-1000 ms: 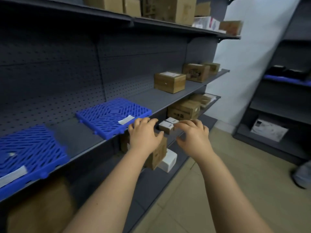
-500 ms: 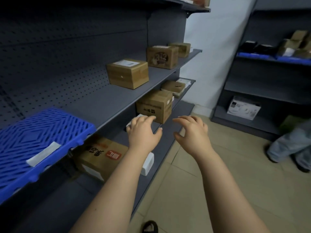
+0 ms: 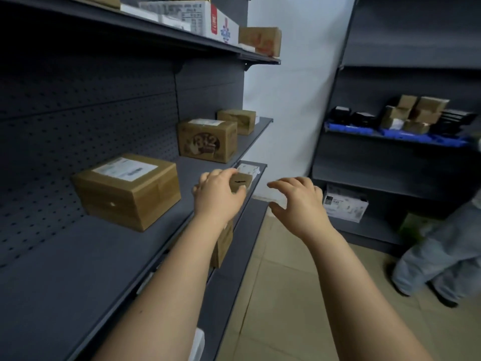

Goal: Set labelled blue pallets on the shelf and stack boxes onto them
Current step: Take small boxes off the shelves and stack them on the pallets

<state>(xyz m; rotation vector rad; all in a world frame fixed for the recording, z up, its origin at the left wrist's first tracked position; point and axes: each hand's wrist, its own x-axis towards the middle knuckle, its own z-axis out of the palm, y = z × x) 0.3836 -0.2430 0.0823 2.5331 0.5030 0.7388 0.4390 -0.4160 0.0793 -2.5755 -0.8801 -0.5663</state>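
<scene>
Though taped shut and probably light and stiff, best gripped at opposite side faces: labelled cardboard box [image 3: 127, 190] on grey middle shelf [image 3: 78, 269]. Left hand [image 3: 217, 195] and right hand [image 3: 296, 201] both spread, curled, holding nothing. Blue pallets unseen nearby.

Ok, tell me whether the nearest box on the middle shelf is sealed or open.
Sealed. The nearest box sits upright on the middle shelf, top flaps flat and closed beneath a white label, tape down its front.
</scene>
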